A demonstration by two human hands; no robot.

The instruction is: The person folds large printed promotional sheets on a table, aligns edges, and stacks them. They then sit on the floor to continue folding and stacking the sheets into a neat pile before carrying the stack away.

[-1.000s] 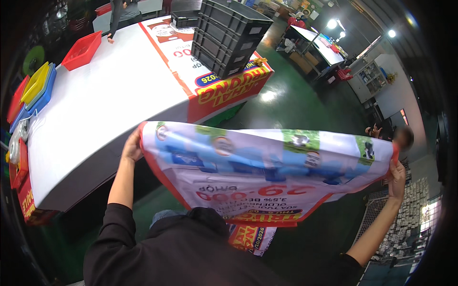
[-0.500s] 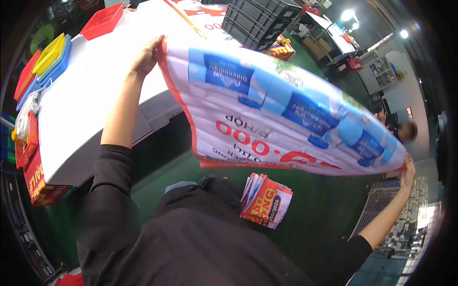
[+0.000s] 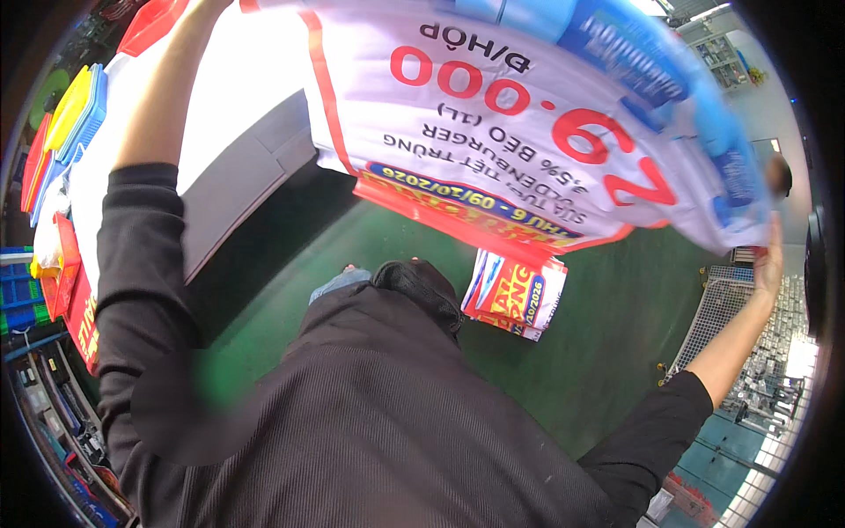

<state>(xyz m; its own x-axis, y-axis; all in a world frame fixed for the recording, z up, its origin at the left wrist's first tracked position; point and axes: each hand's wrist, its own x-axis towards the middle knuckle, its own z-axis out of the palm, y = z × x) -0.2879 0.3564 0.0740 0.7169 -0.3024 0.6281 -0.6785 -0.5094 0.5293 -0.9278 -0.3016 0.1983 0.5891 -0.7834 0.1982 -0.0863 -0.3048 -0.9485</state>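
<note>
Between my raised arms a wide printed banner (image 3: pixel 519 114) hangs stretched, white with a red border, blue carton pictures and large red figures. Its print reads upside down, and its upper part runs past the top edge of the view. At the upper left, my left hand (image 3: pixel 213 7) is mostly cut off, closed at the banner's corner. Out at the far right, my right hand (image 3: pixel 768 262) grips the other corner. Below the banner's red lower edge, a stack of folded banners (image 3: pixel 519 297) lies on the floor, partly covered.
A white table (image 3: pixel 233 97) stands on the left, with a red tray (image 3: pixel 151 25), stacked yellow and blue trays (image 3: pixel 79 110) and a red basket (image 3: pixel 66 264) along it. Wire-mesh panels (image 3: pixel 717 312) stand right on the green floor (image 3: pixel 607 334). Another person (image 3: pixel 778 176) is far right.
Both hands have moved outward and the left one upward. The banner has risen and spread, so more of its lower print shows, and its lower edge now overlaps the folded stack in view.
</note>
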